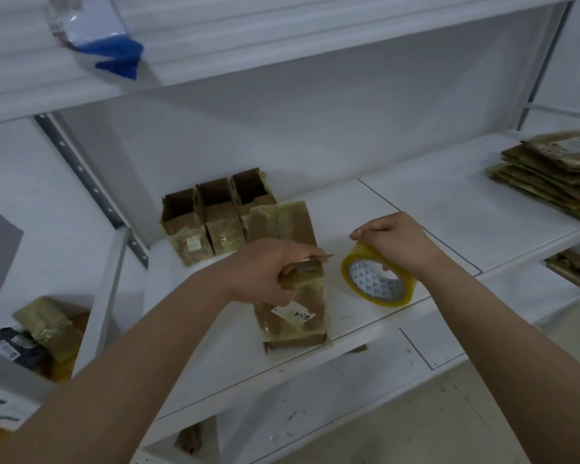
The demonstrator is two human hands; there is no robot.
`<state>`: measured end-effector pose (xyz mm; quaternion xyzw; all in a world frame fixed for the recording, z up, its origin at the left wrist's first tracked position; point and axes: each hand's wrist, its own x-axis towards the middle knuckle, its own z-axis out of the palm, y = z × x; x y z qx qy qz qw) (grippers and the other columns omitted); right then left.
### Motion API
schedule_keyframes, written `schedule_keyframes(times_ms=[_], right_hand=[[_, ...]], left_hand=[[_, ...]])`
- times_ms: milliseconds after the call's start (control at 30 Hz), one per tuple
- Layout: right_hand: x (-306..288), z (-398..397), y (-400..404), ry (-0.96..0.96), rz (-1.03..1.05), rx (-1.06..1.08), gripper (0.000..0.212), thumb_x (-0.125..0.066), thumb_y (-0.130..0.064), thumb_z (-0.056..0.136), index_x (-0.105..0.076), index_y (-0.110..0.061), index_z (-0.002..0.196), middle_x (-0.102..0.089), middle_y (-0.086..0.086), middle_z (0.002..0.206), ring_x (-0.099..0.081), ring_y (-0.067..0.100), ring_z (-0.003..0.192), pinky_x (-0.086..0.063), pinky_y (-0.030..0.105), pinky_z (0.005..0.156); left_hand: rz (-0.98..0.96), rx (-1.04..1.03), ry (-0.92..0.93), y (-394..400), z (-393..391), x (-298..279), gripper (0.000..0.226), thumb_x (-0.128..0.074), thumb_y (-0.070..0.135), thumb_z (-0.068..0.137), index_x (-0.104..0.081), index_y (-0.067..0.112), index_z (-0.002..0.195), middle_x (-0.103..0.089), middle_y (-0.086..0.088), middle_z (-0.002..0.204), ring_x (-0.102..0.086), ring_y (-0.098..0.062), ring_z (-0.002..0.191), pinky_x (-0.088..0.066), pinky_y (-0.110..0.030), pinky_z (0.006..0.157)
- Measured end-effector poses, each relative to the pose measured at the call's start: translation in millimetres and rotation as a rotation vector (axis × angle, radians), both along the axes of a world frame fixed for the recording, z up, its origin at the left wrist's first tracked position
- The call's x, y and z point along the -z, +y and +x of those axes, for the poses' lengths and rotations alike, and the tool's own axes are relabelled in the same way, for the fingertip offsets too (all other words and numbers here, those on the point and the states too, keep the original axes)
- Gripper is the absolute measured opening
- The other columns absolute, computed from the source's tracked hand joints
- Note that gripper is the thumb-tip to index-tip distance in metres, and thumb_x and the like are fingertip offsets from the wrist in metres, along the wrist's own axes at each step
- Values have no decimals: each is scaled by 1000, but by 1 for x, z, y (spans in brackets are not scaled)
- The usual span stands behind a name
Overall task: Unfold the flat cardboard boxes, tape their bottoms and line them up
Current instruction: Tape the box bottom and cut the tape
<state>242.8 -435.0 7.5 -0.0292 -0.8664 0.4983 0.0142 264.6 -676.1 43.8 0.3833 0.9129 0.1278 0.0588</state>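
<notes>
A brown cardboard box (295,316), wrapped in old yellowish tape, stands on the white shelf (432,209) near its front edge. My left hand (265,269) rests on top of the box and grips a small blade whose tip points right. My right hand (392,242) holds a roll of yellowish tape (379,279) that stands on edge on the shelf just right of the box. Three unfolded boxes (215,222) stand in a row behind it, open tops up. A stack of flat boxes (553,172) lies at the shelf's far right.
A grey perforated upright (91,182) runs down the shelf's left side. More taped boxes and a dark packet (37,336) lie in the lower left compartment. A blue and white bag (98,38) sits on the upper shelf.
</notes>
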Motion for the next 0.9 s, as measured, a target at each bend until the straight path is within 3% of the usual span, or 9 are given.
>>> schedule_keyframes(times_ms=[67, 133, 200, 267, 400, 500, 667, 800, 900], right_hand=[[-5, 2, -5, 6, -45, -20, 13, -69, -31, 84, -78, -35, 75, -73, -16, 88, -65, 11, 83, -56, 39, 77], [-11, 5, -7, 25, -84, -38, 10, -71, -30, 84, -79, -31, 79, -74, -15, 88, -63, 6, 76, -51, 28, 67], [-19, 11, -7, 59, -103, -58, 9, -71, -29, 86, -80, -30, 84, -73, -19, 81, -63, -2, 69, -46, 16, 57], [-28, 17, -6, 89, -99, -80, 10, -70, -29, 87, -80, -30, 88, -71, -25, 74, -62, -10, 63, -44, 9, 51], [-45, 31, -8, 127, -57, -118, 14, -66, -31, 89, -79, -34, 90, -72, -21, 71, -66, -7, 65, -45, 12, 50], [-52, 41, -10, 122, -40, -133, 20, -62, -25, 91, -79, -34, 86, -74, -9, 72, -69, 1, 64, -45, 12, 45], [-55, 48, -10, 64, -90, -116, 21, -61, -22, 93, -78, -14, 84, -72, 15, 75, -64, 8, 51, -47, 19, 43], [-59, 44, -7, -12, -161, -127, 29, -64, -27, 93, -68, -13, 117, -71, 7, 104, -69, 16, 84, -50, 24, 54], [-67, 45, 0, 14, -346, -177, 36, -73, -37, 80, -71, -6, 98, -71, 3, 71, -65, 12, 59, -49, 21, 48]], left_hand=[[28, 18, 9, -2, 2, 6, 73, -73, 14, 77, -45, 31, 142, -60, 11, 93, -50, 2, 78, -42, -12, 67], [180, -46, -49, 0, 4, 11, 75, -81, 27, 75, -44, 34, 140, -50, 14, 75, -46, 0, 64, -37, -11, 58], [476, -255, -83, 5, 6, 14, 60, -81, 43, 73, -52, 36, 125, -49, 17, 70, -49, 2, 57, -38, -8, 54], [740, -497, -25, 16, 5, 11, 36, -74, 56, 74, -60, 34, 99, -59, 18, 78, -57, 10, 65, -40, -7, 56], [731, -522, -36, 48, 5, 3, 51, -59, 79, 68, -58, 30, 80, -62, 14, 76, -57, 12, 67, -36, -10, 55], [803, -480, -20, 70, 6, 4, 43, -65, 68, 74, -55, 26, 69, -57, 13, 63, -54, 7, 59, -37, -8, 53], [882, -435, 35, 81, 7, 4, 36, -67, 43, 87, -53, 25, 60, -50, 11, 51, -46, 0, 51, -38, -20, 55], [917, -450, 9, 79, 10, -4, 34, -67, 38, 90, -51, 23, 63, -51, 12, 52, -47, -1, 53, -41, -22, 56], [845, -534, 148, 64, 9, -9, 35, -62, 36, 93, -51, 16, 68, -54, 5, 60, -52, -12, 59, -43, -31, 60]])
